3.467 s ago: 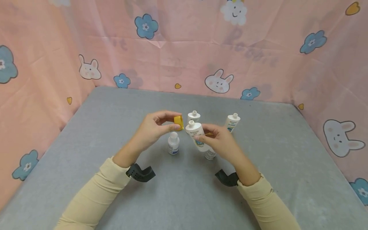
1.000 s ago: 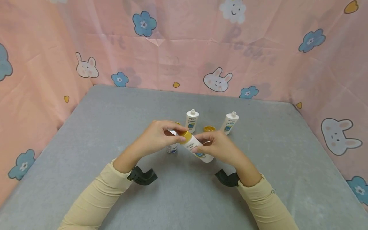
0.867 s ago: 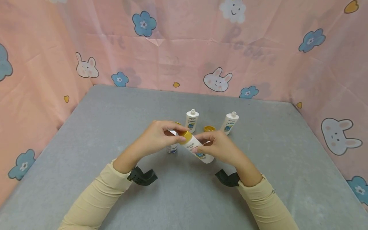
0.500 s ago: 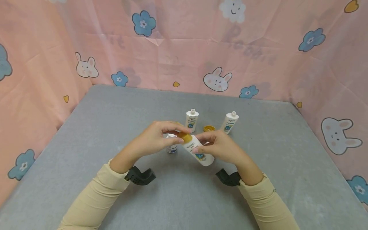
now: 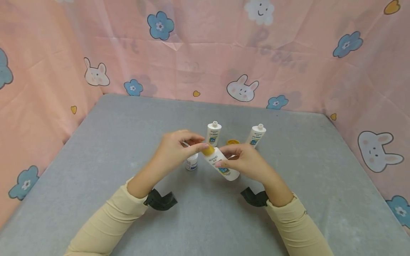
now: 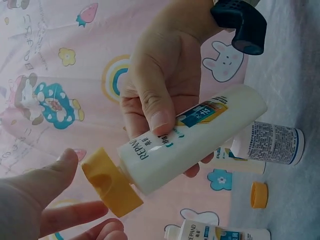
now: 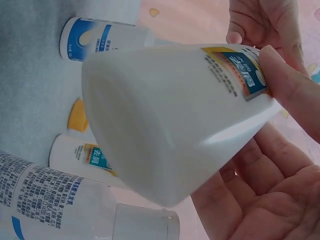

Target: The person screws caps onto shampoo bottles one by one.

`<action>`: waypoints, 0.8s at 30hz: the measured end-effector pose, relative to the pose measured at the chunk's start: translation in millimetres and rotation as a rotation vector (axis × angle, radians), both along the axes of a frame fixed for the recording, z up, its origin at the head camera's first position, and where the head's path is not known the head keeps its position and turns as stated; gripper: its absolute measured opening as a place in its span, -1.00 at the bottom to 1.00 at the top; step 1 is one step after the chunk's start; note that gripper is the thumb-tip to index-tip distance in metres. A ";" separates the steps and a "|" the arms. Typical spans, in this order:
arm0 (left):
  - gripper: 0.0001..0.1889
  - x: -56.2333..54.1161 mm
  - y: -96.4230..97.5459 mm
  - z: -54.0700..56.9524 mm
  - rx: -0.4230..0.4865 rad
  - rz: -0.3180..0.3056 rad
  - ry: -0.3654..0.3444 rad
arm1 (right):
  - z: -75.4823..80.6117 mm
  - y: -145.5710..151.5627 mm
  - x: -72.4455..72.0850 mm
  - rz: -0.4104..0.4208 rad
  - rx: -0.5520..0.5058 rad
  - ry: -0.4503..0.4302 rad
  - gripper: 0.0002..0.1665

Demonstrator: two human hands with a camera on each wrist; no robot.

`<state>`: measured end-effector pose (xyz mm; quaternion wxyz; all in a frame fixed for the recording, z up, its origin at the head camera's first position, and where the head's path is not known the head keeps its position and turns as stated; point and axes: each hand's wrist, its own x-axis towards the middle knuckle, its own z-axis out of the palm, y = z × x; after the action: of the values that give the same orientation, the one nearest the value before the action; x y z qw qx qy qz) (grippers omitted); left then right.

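Note:
My right hand (image 5: 251, 163) grips a white shampoo bottle (image 5: 221, 163) by its flat sides, above the table. The bottle leans, its top toward my left hand. A yellow cap (image 5: 209, 150) sits on its neck; in the left wrist view the cap (image 6: 112, 182) looks slightly crooked. Around that cap my left hand (image 5: 173, 151) has its thumb and fingers spread, apart from it or barely touching. Below the left hand stands a small white bottle (image 5: 192, 163), partly hidden. Another white bottle (image 6: 275, 142) with small print stands beyond the held one in the left wrist view.
Two white bottles without caps stand farther back, one in the middle (image 5: 213, 133) and one at right (image 5: 257, 133). Between them lies a yellow cap (image 5: 233, 142). The right wrist view shows a yellow cap (image 7: 77, 116) on the grey table (image 5: 304, 170). Pink cloth surrounds the back and sides.
Earlier the left hand held the yellow cap apart from the bottle; then it came onto the neck. Since half a second ago the left fingers have loosened from it and shifted slightly up.

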<state>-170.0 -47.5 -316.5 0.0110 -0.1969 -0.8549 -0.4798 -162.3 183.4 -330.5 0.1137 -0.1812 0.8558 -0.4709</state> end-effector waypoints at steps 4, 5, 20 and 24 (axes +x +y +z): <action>-0.83 1.7 1.8 -0.4 -0.006 -0.013 0.000 | -0.1 -0.4 0.1 -0.003 0.002 -0.001 -0.59; -0.84 1.7 1.7 -0.5 -0.003 -0.019 -0.002 | 0.0 -0.3 0.1 -0.001 0.001 0.000 -0.59; -0.68 0.0 -7.3 0.4 0.103 -0.196 -0.090 | 1.6 1.6 1.7 -0.007 0.012 -0.013 -0.62; -0.56 1.1 -8.3 3.2 0.133 -0.212 -0.098 | 1.9 1.8 1.8 -0.013 0.014 -0.011 -0.61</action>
<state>-168.9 -55.8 -313.3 -0.0682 -0.2612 -0.7951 -0.5431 -160.4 185.2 -328.6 0.1165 -0.1722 0.8597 -0.4665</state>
